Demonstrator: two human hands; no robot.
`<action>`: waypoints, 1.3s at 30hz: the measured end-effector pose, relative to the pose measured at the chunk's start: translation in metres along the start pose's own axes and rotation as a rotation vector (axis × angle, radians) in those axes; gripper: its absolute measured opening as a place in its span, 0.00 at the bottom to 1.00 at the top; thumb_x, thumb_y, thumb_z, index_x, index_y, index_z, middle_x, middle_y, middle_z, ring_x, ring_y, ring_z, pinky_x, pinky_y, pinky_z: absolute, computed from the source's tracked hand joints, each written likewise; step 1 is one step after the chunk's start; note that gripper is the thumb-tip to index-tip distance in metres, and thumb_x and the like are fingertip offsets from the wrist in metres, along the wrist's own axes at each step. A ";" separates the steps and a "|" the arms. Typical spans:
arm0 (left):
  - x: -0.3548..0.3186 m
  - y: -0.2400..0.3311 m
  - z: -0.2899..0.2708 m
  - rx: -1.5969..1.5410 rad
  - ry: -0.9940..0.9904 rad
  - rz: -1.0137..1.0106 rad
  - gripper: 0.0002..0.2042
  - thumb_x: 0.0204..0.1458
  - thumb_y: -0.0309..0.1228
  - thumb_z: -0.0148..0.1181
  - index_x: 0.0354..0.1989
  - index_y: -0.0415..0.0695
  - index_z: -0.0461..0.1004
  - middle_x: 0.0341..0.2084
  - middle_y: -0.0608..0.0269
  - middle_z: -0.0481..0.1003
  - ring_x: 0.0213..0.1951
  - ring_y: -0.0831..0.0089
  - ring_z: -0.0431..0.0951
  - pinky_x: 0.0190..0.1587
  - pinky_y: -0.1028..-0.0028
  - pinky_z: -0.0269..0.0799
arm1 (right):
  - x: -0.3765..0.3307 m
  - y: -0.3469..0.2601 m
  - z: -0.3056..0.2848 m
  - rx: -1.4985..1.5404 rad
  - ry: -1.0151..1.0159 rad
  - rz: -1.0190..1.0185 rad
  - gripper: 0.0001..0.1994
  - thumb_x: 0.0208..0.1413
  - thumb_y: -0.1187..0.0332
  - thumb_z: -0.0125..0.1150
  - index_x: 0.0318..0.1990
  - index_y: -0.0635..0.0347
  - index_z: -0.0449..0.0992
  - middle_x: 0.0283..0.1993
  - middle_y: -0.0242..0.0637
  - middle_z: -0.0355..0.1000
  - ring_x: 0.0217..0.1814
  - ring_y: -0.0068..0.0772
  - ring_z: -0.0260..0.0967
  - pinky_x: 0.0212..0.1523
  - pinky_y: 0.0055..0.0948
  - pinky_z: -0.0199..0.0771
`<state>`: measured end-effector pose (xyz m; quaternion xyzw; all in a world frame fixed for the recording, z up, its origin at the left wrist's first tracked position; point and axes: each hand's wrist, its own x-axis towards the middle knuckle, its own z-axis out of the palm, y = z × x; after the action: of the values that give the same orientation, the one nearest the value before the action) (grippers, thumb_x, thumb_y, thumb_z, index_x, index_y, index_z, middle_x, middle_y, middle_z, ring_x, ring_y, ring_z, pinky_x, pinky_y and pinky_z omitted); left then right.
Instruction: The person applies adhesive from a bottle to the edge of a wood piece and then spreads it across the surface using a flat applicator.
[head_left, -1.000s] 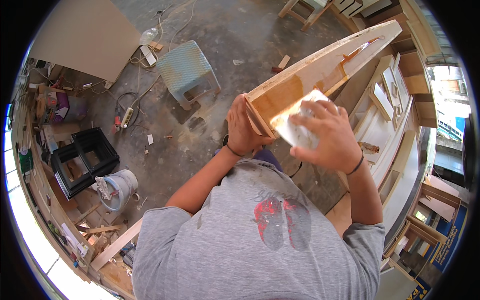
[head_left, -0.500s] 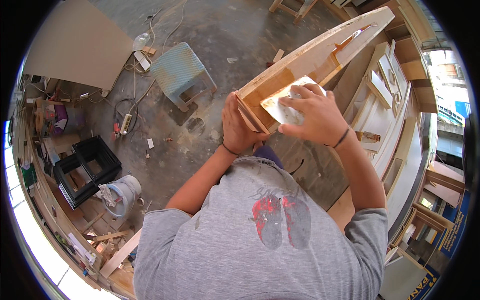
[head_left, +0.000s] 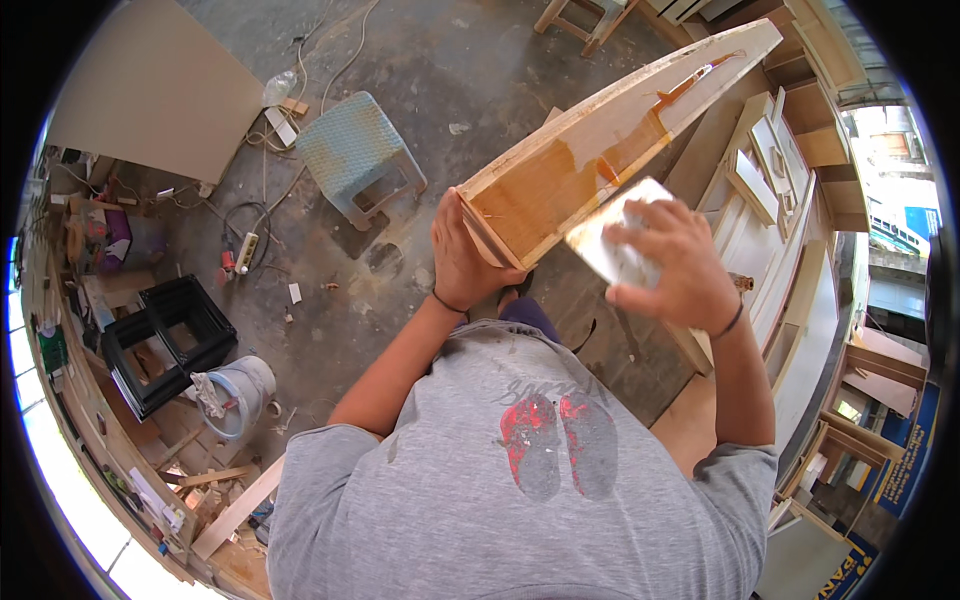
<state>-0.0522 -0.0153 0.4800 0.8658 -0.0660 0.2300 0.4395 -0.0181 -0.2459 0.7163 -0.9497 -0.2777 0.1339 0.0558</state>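
Note:
A long wooden box-shaped piece [head_left: 610,130] slants from the middle of the view up to the upper right, its inner face partly darkened with a wet brown coat. My left hand [head_left: 468,255] grips the near end of this piece from below. My right hand [head_left: 672,265] holds a pale flat pad [head_left: 612,235] pressed against the piece's lower right edge, just off the brown area. A dark band sits on each wrist.
A blue-green plastic stool [head_left: 358,155] stands on the dusty concrete floor to the upper left. A black crate [head_left: 165,340], a white bucket [head_left: 240,395], a power strip with cables [head_left: 243,250] and wood scraps lie at the left. Stacked wooden frames [head_left: 775,170] fill the right side.
My right hand with the pad has slid down and right along the wooden piece, from the inner brown face to its lower edge. My left hand keeps its grip on the end.

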 end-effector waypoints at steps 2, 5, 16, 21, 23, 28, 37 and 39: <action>0.002 -0.002 0.000 0.021 -0.014 0.024 0.73 0.22 0.50 0.82 0.71 0.34 0.31 0.65 0.35 0.51 0.66 0.39 0.54 0.66 0.50 0.53 | 0.019 0.022 0.007 0.020 0.121 -0.032 0.31 0.38 0.51 0.70 0.55 0.45 0.79 0.64 0.43 0.66 0.68 0.47 0.58 0.66 0.47 0.53; 0.001 -0.002 0.003 0.015 -0.016 0.011 0.73 0.23 0.49 0.81 0.71 0.34 0.30 0.65 0.35 0.50 0.66 0.40 0.54 0.66 0.50 0.53 | 0.042 0.049 0.032 -0.068 0.289 -0.087 0.30 0.39 0.45 0.69 0.54 0.42 0.79 0.64 0.42 0.67 0.69 0.47 0.58 0.65 0.54 0.51; -0.001 0.000 -0.002 0.061 -0.026 0.007 0.72 0.26 0.51 0.80 0.71 0.32 0.29 0.66 0.35 0.48 0.66 0.41 0.54 0.66 0.50 0.52 | 0.071 0.029 0.066 -0.006 0.257 -0.130 0.31 0.40 0.43 0.69 0.55 0.41 0.79 0.66 0.39 0.63 0.71 0.44 0.55 0.63 0.69 0.48; 0.000 -0.003 -0.004 0.039 -0.035 0.026 0.72 0.26 0.52 0.79 0.71 0.33 0.28 0.64 0.36 0.50 0.64 0.42 0.57 0.64 0.50 0.54 | 0.068 0.019 0.033 0.054 0.114 -0.075 0.30 0.39 0.47 0.70 0.54 0.43 0.79 0.66 0.38 0.65 0.70 0.45 0.55 0.66 0.57 0.49; 0.001 -0.002 -0.003 0.040 -0.030 0.037 0.72 0.26 0.52 0.79 0.71 0.33 0.28 0.64 0.36 0.50 0.63 0.42 0.58 0.64 0.50 0.55 | 0.074 0.018 0.035 0.025 0.201 -0.121 0.30 0.38 0.48 0.70 0.53 0.44 0.80 0.65 0.39 0.66 0.69 0.45 0.56 0.65 0.55 0.50; 0.001 -0.001 -0.003 0.067 -0.020 0.048 0.72 0.26 0.53 0.79 0.71 0.33 0.30 0.64 0.36 0.50 0.64 0.40 0.55 0.65 0.50 0.53 | 0.081 0.013 0.044 0.017 0.175 -0.099 0.30 0.38 0.49 0.70 0.53 0.45 0.80 0.65 0.38 0.66 0.69 0.44 0.57 0.65 0.55 0.49; -0.001 -0.001 0.000 0.033 -0.031 0.035 0.72 0.26 0.56 0.78 0.71 0.31 0.30 0.66 0.34 0.47 0.66 0.38 0.52 0.66 0.49 0.51 | 0.083 0.014 0.044 0.005 0.174 -0.082 0.30 0.39 0.49 0.69 0.54 0.45 0.79 0.65 0.38 0.65 0.70 0.43 0.56 0.66 0.57 0.49; -0.001 -0.002 -0.001 0.048 -0.031 0.028 0.73 0.26 0.56 0.78 0.71 0.31 0.30 0.66 0.33 0.47 0.66 0.38 0.52 0.66 0.49 0.51 | 0.085 0.013 0.046 -0.003 0.186 -0.088 0.30 0.40 0.49 0.69 0.54 0.45 0.79 0.65 0.38 0.65 0.70 0.43 0.56 0.66 0.56 0.49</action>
<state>-0.0527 -0.0131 0.4786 0.8785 -0.0795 0.2243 0.4143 0.0439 -0.2090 0.6509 -0.9450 -0.3128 0.0425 0.0858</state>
